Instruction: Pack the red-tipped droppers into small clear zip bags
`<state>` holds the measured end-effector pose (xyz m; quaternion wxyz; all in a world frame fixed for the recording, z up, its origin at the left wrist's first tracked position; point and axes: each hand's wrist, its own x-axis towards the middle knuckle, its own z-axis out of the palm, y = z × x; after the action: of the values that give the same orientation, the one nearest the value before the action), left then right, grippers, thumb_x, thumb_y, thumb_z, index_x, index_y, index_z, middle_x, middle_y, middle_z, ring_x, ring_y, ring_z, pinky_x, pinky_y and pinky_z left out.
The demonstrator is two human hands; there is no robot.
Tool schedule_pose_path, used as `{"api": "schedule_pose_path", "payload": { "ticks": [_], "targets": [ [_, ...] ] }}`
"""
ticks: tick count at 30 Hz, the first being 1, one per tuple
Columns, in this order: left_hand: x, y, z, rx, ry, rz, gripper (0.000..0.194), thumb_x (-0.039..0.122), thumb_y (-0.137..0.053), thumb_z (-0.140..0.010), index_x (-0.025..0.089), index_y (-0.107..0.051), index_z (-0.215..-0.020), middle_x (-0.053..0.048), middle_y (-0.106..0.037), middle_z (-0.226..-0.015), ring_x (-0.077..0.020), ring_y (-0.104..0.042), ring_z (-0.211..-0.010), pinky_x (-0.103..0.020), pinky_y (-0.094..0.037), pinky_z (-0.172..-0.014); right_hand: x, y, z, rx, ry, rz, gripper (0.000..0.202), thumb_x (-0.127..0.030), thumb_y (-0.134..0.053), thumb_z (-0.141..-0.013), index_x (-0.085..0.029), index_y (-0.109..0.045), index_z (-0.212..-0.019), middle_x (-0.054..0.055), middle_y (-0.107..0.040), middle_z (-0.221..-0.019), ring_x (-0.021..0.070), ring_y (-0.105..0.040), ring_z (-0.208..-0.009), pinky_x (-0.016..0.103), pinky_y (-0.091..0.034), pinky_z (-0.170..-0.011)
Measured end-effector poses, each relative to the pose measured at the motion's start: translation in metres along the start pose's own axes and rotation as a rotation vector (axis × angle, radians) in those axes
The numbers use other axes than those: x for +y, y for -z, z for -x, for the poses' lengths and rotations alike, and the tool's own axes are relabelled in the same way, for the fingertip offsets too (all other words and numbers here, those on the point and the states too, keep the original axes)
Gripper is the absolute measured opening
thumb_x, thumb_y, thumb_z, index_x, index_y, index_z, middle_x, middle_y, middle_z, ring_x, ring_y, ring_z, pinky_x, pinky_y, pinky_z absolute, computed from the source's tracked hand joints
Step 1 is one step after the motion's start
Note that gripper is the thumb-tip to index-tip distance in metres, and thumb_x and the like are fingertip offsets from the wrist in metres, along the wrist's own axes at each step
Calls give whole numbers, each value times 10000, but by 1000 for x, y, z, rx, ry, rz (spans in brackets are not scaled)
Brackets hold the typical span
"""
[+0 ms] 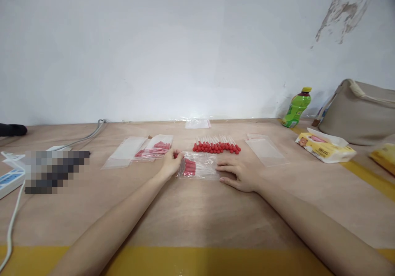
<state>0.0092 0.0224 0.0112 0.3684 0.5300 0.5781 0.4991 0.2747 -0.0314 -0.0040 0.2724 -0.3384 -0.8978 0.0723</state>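
A clear plastic bag [203,167] with several red-tipped white sticks inside lies flat on the table between my hands. The fingers of my left hand [171,163] pinch its upper left corner. My right hand [239,175] rests at the bag's right end, fingers spread and palm down. Just behind the bag, several loose red-headed sticks [216,146] lie in a row, heads toward me. To the left are filled bags [159,147] with red tips inside, beside flat clear bags [125,152]. More flat clear bags [267,149] lie to the right.
Another small bag [198,124] lies near the wall. At the right stand a green bottle [298,108], a yellow tissue pack [325,147] and a beige handbag [354,111]. A power strip [11,182] with cables and a blurred-out object [55,172] are at the left.
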Motion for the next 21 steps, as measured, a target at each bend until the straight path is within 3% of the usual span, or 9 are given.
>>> {"api": "schedule_pose_path", "payload": {
  "ticks": [4, 6, 9, 12, 15, 21],
  "targets": [
    [5, 10, 1, -123, 100, 129, 63, 114, -552, -675, 151, -510, -704, -13, -593, -686, -130, -584, -660, -259, -468, -664, 1, -1, 0, -4, -20, 8, 362, -378, -516, -809, -204, -583, -1118, 98, -565, -1155, 226, -508, -1076, 402, -410, -931],
    [9, 21, 2, -213, 152, 186, 148, 56, -546, -659, 148, -526, -774, -48, -628, -782, -145, -611, -734, -287, -485, -717, 1, -1, 0, 2, -14, 7, 362, -378, -517, -807, -204, -583, -1117, 99, -564, -1156, 227, -507, -1078, 406, -406, -935],
    [10, 38, 1, -466, 209, 230, 281, 11, -586, -623, 150, -567, -866, -55, -638, -885, -139, -615, -790, -281, -474, -781, 2, -2, -1, -2, -10, -2, 364, -380, -517, -806, -206, -577, -1121, 97, -563, -1159, 225, -508, -1078, 403, -408, -932],
    [8, 50, -3, -710, 172, 184, 394, 49, -650, -629, 165, -575, -998, -37, -636, -929, -127, -604, -817, -260, -445, -814, 1, 0, -1, -15, -12, -17, 361, -380, -515, -807, -206, -573, -1118, 92, -567, -1157, 217, -511, -1074, 390, -410, -927],
    [6, 56, -6, -840, 104, 119, 505, 108, -684, -650, 192, -535, -1126, -41, -629, -991, -140, -589, -894, -271, -421, -848, 1, 1, -2, -10, -15, -19, 336, -369, -514, -807, -208, -571, -1097, 82, -580, -1143, 210, -514, -1070, 385, -400, -928],
    [4, 59, -3, -1078, 144, 60, 511, 159, -734, -619, 168, -559, -1098, -72, -631, -1008, -160, -594, -904, -289, -446, -820, 3, -1, -1, 61, -109, 88, 246, -363, -512, -808, -231, -572, -1006, 56, -612, -1077, 220, -531, -1028, 463, -288, -973]
  ]
}}
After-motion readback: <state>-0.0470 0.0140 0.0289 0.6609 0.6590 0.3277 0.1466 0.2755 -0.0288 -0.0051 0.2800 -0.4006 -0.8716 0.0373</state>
